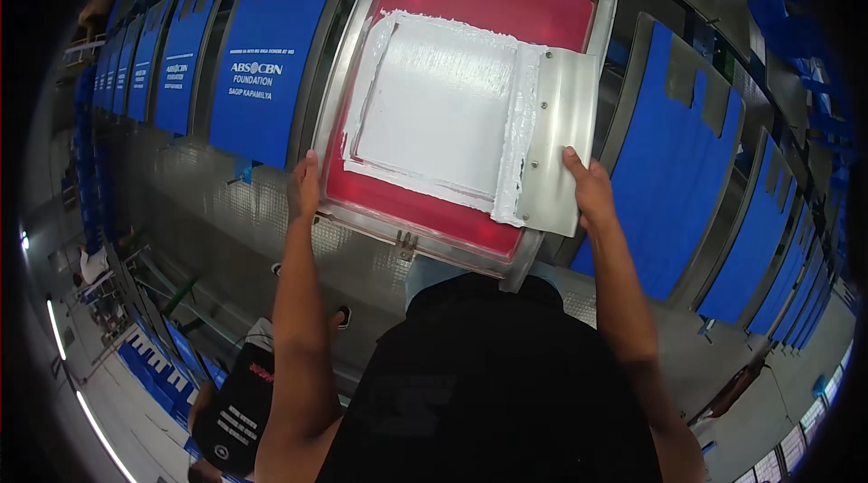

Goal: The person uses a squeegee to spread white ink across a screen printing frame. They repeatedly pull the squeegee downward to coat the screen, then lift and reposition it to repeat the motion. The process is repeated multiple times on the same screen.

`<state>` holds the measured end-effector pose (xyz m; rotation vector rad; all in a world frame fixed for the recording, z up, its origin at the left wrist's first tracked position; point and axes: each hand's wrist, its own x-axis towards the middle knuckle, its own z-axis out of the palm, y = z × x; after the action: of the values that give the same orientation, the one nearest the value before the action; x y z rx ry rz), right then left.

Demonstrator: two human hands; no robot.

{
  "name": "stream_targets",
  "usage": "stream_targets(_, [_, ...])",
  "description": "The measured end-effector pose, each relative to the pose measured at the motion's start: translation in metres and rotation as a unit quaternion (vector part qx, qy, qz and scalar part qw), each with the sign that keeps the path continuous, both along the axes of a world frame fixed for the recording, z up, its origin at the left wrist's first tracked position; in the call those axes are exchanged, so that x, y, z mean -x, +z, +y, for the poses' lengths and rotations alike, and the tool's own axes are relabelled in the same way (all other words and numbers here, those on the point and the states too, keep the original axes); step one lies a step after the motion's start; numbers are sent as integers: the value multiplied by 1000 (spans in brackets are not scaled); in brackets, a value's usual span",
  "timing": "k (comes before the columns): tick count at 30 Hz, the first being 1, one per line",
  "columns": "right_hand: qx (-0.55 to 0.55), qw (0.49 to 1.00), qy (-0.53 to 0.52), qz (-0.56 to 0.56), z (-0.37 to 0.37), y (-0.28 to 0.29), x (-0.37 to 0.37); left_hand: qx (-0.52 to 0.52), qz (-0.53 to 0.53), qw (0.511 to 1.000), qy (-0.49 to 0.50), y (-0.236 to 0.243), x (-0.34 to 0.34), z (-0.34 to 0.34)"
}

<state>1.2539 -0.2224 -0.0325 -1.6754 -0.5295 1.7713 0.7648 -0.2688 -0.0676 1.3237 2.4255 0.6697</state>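
A silk-screen frame point(353, 27) with metal rails and red mesh is tilted in front of me. White ink point(434, 103) covers a broad rectangle of the mesh, with thick ridges along its borders. Along the right side lies a wide metal squeegee point(559, 112) with screws down its face, its inner edge against a thick bead of ink. My left hand point(307, 189) is closed on the frame's left rail near the lower corner. With the thumb on top, my right hand point(592, 189) grips the squeegee's outer edge; the fingers underneath are hidden.
Flat blue bags point(271, 49) with white print lie on boards in a row leftward. To the right, more blue bags point(674, 158) show no print. A hinge clamp point(406, 244) sits on the frame's near rail. Another person point(237, 411) in a dark shirt is at lower left.
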Motion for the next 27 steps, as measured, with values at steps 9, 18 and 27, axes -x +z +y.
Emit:
stream_targets(9, [-48,995,-84,-8,-62,18,-92,41,-98,994,14,22,-99,-71])
stream_targets(18, [-71,961,-226,-145,-155,53,-274,123,-209,961,-129,40,-304,-83])
stream_targets(27, [-37,965,-211,-150,-146,30,-364,108,-200,969,-98,29,-390,-111])
